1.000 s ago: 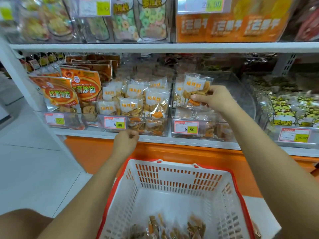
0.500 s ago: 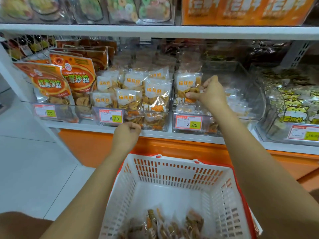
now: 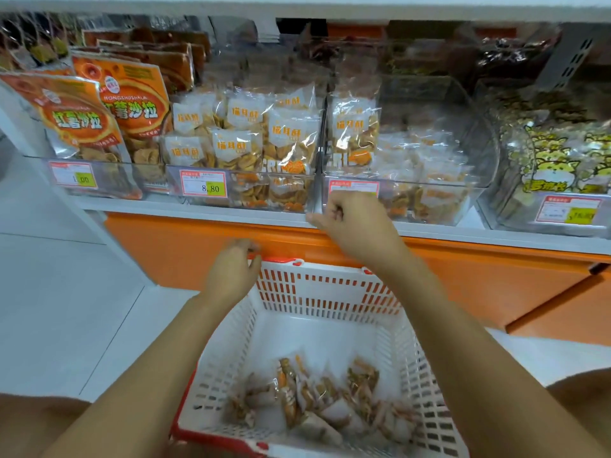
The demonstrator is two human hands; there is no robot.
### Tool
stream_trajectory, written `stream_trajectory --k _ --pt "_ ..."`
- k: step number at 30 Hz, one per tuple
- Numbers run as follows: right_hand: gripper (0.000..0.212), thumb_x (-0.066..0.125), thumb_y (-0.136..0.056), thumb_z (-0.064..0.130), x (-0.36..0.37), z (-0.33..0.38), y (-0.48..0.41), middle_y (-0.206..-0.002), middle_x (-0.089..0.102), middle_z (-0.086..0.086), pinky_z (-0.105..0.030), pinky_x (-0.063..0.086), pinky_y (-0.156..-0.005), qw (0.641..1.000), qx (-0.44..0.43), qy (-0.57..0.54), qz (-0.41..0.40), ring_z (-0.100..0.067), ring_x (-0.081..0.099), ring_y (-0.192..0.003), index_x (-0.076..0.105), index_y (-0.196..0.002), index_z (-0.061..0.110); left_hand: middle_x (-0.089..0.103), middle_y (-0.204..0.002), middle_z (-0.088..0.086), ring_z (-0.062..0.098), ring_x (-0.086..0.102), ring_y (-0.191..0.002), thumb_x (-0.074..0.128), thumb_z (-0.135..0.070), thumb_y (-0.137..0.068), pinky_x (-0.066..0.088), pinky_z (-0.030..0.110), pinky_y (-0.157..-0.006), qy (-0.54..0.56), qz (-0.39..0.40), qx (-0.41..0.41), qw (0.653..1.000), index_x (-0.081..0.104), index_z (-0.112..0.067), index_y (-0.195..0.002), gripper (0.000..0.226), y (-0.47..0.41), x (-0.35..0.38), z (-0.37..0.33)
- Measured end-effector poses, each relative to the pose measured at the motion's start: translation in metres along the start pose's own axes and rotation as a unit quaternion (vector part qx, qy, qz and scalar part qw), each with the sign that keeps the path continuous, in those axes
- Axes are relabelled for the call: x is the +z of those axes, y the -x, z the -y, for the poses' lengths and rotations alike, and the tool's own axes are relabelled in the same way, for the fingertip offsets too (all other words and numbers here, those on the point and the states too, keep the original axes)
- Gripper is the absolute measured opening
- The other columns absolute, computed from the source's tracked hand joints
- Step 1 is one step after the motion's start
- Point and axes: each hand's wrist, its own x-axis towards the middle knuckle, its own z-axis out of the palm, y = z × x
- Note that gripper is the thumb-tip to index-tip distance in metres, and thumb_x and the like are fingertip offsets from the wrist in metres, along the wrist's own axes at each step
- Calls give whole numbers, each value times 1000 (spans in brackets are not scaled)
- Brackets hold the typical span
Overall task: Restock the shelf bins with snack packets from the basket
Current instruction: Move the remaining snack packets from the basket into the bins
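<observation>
A white basket with a red rim (image 3: 330, 285) sits low in front of me, with several snack packets (image 3: 317, 398) lying on its bottom. On the shelf, the clear middle bin (image 3: 251, 193) is packed with the same packets. In the clear bin to its right (image 3: 439, 190), one packet (image 3: 353, 133) stands upright at the left side above others lying lower. My right hand (image 3: 350, 226) hangs in front of that bin's price tag, fingers loosely curled and holding nothing. My left hand (image 3: 231, 269) is blurred at the basket's far left corner, thumb beside the rim.
Orange sweet-potato snack bags (image 3: 109, 114) fill the left bin. A curved clear bin with yellow cat-print packets (image 3: 555, 160) stands at the right. An orange cabinet front (image 3: 496, 279) runs under the shelf edge. White floor (image 3: 59, 309) lies to the left.
My right hand let go of the packet in the right bin and drew back down to the shelf edge. My left hand dropped from the shelf edge to the basket's corner.
</observation>
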Motion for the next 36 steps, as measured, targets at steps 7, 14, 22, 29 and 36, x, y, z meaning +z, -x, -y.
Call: stream_trajectory --k 7,14,22,29,36 --pt "30 65 -88 38 102 -93 32 -103 66 -3 -21 46 -67 935 113 111 318 -12 56 -70 63 -102 11 46 -134 18 33 48 -118 58 -16 -91 46 42 -90 -110 68 -74 989 41 -2 -136 50 39 27 49" --pt "44 63 -89 17 149 -229 87 -56 33 0 -19 28 -47 881 278 127 361 -10 32 -47 33 -56 15 12 -157 15 26 23 -143 50 -26 -95 39 33 -104 -189 115 -94 971 7 3 -149 75 56 52 58" --pt "51 67 -83 50 203 -262 110 -90 48 -4 -19 34 -62 862 373 36 340 -14 50 -78 47 -102 8 10 -157 22 33 15 -144 52 -21 -94 15 35 -118 -178 73 -109 975 3 5 -149 77 55 68 66" --pt "94 80 -76 23 223 -267 100 -137 44 -19 -27 42 -78 850 432 -55 296 -31 49 -120 21 -145 -3 22 -152 27 39 25 -139 58 -17 -88 22 42 -116 -216 55 -105 969 12 9 -147 79 52 80 66" --pt "34 67 -83 9 239 -258 97 -64 41 0 -22 36 -60 856 358 -5 372 -16 43 -63 43 -59 14 14 -155 25 36 16 -143 54 -24 -91 14 40 -118 -249 72 -108 960 3 7 -148 82 49 83 65"
